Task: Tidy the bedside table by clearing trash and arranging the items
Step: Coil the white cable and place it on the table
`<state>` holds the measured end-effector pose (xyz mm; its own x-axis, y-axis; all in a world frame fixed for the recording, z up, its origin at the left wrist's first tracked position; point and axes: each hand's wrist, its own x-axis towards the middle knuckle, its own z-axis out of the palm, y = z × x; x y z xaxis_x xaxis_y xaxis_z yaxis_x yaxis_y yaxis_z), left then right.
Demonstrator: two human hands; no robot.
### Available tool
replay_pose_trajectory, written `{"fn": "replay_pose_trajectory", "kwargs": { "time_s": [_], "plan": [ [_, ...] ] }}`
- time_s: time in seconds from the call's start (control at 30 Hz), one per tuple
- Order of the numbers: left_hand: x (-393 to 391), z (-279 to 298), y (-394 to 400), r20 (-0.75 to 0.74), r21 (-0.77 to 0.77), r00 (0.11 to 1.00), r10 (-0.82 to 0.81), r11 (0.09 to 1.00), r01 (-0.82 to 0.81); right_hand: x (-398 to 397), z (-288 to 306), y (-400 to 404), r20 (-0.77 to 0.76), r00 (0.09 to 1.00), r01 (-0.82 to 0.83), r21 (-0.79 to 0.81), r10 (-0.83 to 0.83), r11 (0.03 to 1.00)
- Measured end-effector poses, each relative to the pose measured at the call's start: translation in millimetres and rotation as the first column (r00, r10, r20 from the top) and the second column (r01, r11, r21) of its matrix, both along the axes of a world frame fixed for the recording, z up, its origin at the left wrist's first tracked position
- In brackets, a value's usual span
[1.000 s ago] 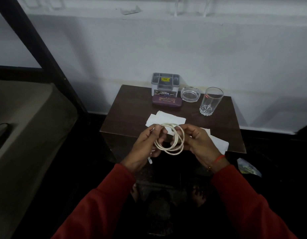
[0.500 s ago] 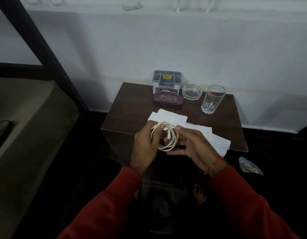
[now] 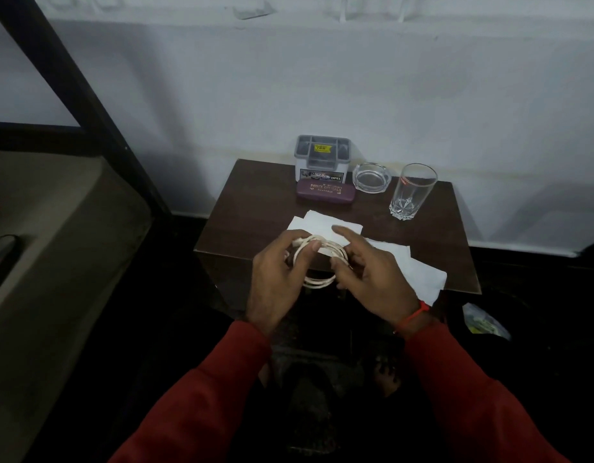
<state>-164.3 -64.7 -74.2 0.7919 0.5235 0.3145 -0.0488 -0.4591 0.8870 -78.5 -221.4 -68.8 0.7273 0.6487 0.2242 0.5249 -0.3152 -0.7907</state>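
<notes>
A coiled white cable [image 3: 319,280] hangs between both hands over the front edge of the dark wooden bedside table [image 3: 255,208]. My left hand [image 3: 275,279] pinches the coil at its top left. My right hand [image 3: 372,279] grips the coil's right side with the index finger stretched out. White tissues [image 3: 325,225] lie on the table under and behind the hands, spreading to the front right. At the back stand a grey plastic organiser box [image 3: 322,158], a maroon spectacle case [image 3: 325,192], a glass ashtray [image 3: 370,178] and an empty drinking glass [image 3: 411,192].
A bed or mattress [image 3: 55,245] lies at the left with a dark slanted post [image 3: 78,91] beside it. A white wall rises behind the table. A crumpled wrapper [image 3: 482,320] lies on the dark floor to the right of the table.
The coil has been gathered tighter between the hands. My right index finger has lifted and stretched forward. The hands have shifted slightly over the table's front edge.
</notes>
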Motion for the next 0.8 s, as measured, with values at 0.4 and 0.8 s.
{"fn": "replay_pose_trajectory", "kwargs": {
  "time_s": [0.4, 0.8],
  "plan": [
    [3, 11, -1, -0.042, -0.512, 0.974, -0.221, 0.842, 0.169, 7, 1, 4, -0.392, 0.881, 0.396, 0.3, -0.266, 0.868],
    [9, -4, 9, -0.122, -0.523, 0.979, -0.162, 0.849, 0.075, 2, 2, 8, -0.551, 0.816, 0.438, 0.396, -0.172, 0.807]
  ]
}}
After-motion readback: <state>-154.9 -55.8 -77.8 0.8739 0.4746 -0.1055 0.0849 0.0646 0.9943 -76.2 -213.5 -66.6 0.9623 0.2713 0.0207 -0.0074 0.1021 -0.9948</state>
